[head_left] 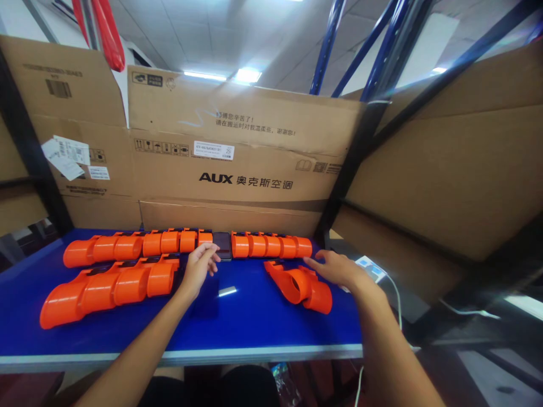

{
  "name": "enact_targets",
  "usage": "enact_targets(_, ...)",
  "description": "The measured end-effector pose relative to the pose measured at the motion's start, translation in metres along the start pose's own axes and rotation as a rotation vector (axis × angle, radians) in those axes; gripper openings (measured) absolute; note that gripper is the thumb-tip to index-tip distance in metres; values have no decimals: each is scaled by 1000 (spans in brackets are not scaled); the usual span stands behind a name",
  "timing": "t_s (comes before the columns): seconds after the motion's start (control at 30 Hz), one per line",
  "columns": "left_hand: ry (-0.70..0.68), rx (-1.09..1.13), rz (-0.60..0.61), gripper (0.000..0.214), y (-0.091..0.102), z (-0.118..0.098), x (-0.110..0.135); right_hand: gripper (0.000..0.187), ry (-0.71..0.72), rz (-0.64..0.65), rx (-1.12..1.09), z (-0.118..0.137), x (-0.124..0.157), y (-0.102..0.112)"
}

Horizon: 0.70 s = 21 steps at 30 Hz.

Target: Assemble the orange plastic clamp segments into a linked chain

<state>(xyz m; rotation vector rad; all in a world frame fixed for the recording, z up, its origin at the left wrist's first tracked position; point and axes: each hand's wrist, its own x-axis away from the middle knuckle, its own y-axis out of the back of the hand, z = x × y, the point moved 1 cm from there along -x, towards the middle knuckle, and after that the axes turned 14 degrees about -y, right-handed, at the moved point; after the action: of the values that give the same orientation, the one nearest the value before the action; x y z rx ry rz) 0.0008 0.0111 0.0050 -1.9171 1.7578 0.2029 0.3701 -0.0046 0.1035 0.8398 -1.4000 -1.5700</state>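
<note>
My left hand (202, 265) hovers over the middle of the blue table, its fingers loosely curled and apart, with nothing visible in them. Just beyond it a dark, flat, phone-like device (223, 245) lies at the back. Toward a loose pair of orange plastic ring-shaped parts (299, 287), my right hand (333, 267) reaches with fingers stretched out. It holds nothing that I can see; whether it touches them I cannot tell. Similar orange parts stand in a back left row (116, 247), a back right row (272, 246) and a front left row (106, 289). Dark pieces show along their tops.
Cardboard panels (178, 169) wall off the back and right side. A black post (345, 169) rises at the back right corner. Beside my right forearm are a white-and-blue box (370, 268) and a white cable (399, 302). The table's pale front edge (254, 355) runs below my arms.
</note>
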Motion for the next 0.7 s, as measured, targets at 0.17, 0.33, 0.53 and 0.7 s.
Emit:
enact_targets(0.17,-7,-12,10,41,1,1,0,47,7,213,32,8,29,3)
enact_targets(0.33,-9,-12,15,41,2,2,-1,46,6,275,-17,17,27,0)
enact_targets(0.53,2,-19,28,43,1,2,-1,44,50,215,93,13,27,-2)
enact_targets(0.7,8,-15,35,43,0,0,-1,47,101,159,219,9,23,-5)
